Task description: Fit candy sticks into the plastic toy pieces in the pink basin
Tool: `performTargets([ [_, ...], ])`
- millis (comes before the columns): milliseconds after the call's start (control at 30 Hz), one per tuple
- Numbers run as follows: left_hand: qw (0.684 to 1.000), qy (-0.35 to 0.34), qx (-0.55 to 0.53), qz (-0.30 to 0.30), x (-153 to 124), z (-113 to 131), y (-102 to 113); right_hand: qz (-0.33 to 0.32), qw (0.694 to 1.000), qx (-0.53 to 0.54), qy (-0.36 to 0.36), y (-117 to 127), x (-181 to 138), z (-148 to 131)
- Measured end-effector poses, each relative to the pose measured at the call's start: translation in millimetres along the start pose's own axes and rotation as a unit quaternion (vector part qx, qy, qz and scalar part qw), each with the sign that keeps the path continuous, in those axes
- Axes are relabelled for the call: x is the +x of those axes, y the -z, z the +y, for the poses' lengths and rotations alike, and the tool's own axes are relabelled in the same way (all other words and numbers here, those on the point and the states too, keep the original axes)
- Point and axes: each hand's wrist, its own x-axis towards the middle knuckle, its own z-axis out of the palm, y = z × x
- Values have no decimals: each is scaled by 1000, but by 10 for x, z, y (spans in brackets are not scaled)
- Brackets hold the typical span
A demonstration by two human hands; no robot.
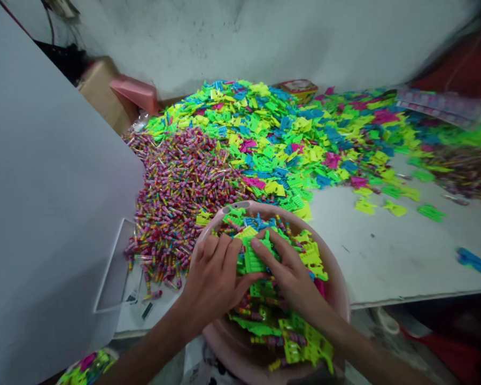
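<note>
Both hands are over a pink basin (342, 272) holding mixed flat plastic pieces and small tube-like sticks in printed wrap. Between my hands is a bright green flat plastic piece (255, 260) with a ribbed, cut-out shape. My right hand (291, 270) pinches it between thumb and fingers. My left hand (216, 272) has its fingers curled and its thumb against the lower edge of the same piece. Yellow plastic pieces (312, 255) lie in the basin to the right of my right hand, and wrapped sticks (278, 340) lie below it.
A heap of wrapped sticks (184, 198) lies left on the white table (385, 256). Behind it rises a pile of green, yellow, blue and pink pieces (260, 117). A grey panel (56, 198) stands at left. A blue piece (473, 260) lies near the right edge.
</note>
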Motion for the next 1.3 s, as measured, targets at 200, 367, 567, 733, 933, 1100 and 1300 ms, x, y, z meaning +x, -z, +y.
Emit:
performTargets([
  [200,999,-6,-19,39,-5,50,-63,16,1000,0,-13,6,-30,34],
  [367,997,-9,-69,22,41,42,36,-28,993,-108,21,312,93,-102],
  [567,983,165,-75,38,-230,-896,-55,145,944,-294,28,1341,695,457],
  [733,964,221,-87,-117,-746,-1518,-794,202,922,-326,-60,1687,1180,1289],
  [933,954,257,-114,-105,-1024,-1417,-1139,223,937,-257,-76,1596,1420,1621],
  [1100,938,311,-145,-39,-911,-1430,-1063,246,957,-142,-65,1654,1372,1361],
  [1300,884,406,-215,91,-581,-1389,-777,214,974,-3,-69,1386,1124,777],
])
